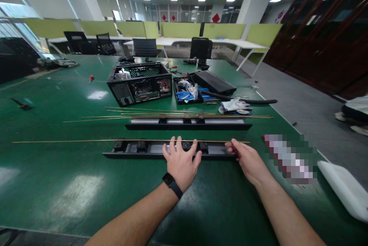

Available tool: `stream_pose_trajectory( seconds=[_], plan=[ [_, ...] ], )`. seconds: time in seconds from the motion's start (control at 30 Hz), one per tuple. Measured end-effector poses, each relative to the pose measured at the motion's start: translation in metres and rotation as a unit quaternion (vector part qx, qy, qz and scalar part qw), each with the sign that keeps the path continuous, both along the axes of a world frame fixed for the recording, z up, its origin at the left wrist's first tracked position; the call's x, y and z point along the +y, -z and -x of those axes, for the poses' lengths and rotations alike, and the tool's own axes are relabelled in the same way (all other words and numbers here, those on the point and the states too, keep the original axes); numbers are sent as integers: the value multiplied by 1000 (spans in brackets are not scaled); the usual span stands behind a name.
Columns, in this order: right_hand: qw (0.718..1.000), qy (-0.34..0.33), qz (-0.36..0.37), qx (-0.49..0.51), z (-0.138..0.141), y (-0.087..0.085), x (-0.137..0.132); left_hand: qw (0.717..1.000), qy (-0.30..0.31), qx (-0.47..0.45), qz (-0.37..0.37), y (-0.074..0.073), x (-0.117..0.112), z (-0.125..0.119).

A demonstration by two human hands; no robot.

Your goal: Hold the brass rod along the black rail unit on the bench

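Head view, left hand (pixel 181 163) spread over black rail (pixel 156 156), right hand (pixel 247 158) pinching thin rod (pixel 71 141), pixelated packet (pixel 287 159) unreadable

A thin, straight brass-coloured rod (pixel 131 140) runs lengthwise along a black-edged channel (pixel 143 156), overhanging its left end.

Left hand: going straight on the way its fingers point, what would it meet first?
Beyond the thin brass-coloured rod already at its fingertips, the left hand would probably meet the dark front edge of the farther rail first; height is unclear, so it might pass above.
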State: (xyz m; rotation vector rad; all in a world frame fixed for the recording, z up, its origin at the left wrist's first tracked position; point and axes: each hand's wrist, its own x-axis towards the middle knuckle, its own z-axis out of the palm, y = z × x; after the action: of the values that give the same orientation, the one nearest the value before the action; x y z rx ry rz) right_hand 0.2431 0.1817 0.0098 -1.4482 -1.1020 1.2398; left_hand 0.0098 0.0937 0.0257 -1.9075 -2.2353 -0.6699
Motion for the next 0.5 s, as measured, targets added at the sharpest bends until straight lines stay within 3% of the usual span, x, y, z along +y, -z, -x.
stream_pose_trajectory(
  seconds=[0.23,0.5],
  plan=[
    [995,16,7,94,1,-4,1,1000,-1,-5,-3,0,0,0],
    [982,86,6,166,-5,-6,7,1000,-1,-9,-1,1,0,0]
  ],
)
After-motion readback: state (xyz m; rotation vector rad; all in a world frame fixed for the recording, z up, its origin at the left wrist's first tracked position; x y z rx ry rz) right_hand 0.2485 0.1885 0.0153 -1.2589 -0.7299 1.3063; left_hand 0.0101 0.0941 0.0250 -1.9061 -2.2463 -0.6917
